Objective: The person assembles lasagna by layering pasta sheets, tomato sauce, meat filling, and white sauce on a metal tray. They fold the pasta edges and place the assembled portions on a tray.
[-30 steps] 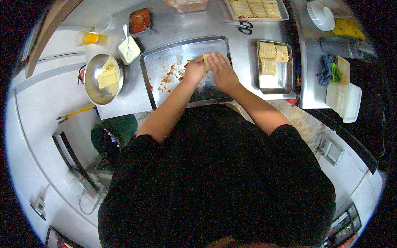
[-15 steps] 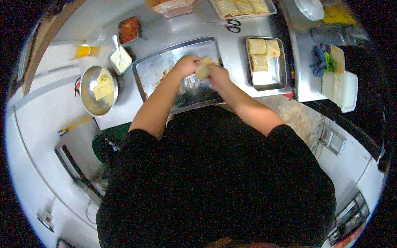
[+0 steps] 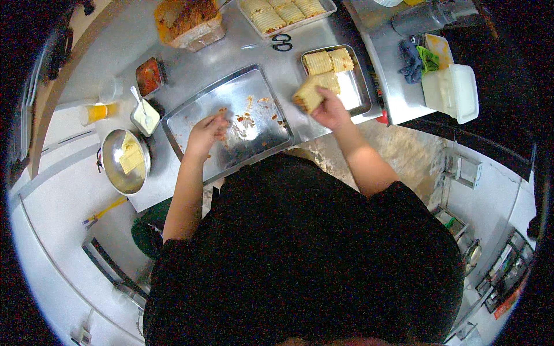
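Note:
My right hand (image 3: 332,112) grips a filled lasagna roll (image 3: 308,100), pale ridged pasta with reddish filling at its end. It holds the roll at the near left of a small metal tray (image 3: 362,95), just beside several rolls lying there. My left hand (image 3: 209,132) is above the left part of a large metal tray (image 3: 271,124), its fingers somewhat apart and nothing in them. Reddish sauce smears and scraps are scattered over that large tray.
A steel bowl with pasta sheets (image 3: 131,158) stands at the left. Behind it are a white cream tub with a spoon (image 3: 145,117) and a red sauce container (image 3: 150,77). Farther back are a filling tub (image 3: 189,26), black-handled scissors (image 3: 282,42) and a tray of rolls (image 3: 283,14).
My right hand has carried the lasagna roll rightward from the large tray to the small one. My left hand has let go of it and moved left. The whole view has shifted too.

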The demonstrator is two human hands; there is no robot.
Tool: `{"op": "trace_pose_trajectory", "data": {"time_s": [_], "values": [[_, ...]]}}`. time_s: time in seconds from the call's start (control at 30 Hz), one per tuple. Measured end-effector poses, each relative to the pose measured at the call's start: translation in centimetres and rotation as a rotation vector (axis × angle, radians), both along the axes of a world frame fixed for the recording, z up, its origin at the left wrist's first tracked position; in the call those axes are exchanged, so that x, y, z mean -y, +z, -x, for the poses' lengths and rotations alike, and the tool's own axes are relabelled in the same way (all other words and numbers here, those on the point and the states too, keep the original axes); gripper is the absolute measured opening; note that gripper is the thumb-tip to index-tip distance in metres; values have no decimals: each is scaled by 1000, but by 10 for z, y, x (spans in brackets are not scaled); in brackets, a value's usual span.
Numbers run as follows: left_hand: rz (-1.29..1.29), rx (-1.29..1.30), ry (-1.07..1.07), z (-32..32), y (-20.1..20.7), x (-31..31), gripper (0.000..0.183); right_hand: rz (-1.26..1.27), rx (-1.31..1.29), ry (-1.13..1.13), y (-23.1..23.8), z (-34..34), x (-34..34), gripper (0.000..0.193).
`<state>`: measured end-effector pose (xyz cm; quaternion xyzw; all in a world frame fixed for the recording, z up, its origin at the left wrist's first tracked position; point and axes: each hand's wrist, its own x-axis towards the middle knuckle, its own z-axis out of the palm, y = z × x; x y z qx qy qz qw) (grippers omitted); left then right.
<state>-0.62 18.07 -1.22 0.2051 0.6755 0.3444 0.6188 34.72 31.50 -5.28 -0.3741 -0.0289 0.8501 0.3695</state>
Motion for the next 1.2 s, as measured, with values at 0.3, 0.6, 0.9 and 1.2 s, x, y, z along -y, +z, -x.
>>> {"op": "trace_pose_trajectory", "data": {"time_s": [0.3, 0.6, 0.9, 1.2], "values": [[94, 22, 186, 5, -3, 50, 33, 22, 458, -473, -49, -84, -71, 37], [102, 13, 189, -5, -6, 66, 41, 100, 980, -272, -23, -76, -64, 28], [136, 34, 214, -8, -13, 82, 34, 178, 634, -585, -49, -79, -52, 14], [158, -41, 221, -1, -9, 107, 35, 108, 649, -205, -78, -93, -37, 16]]}}
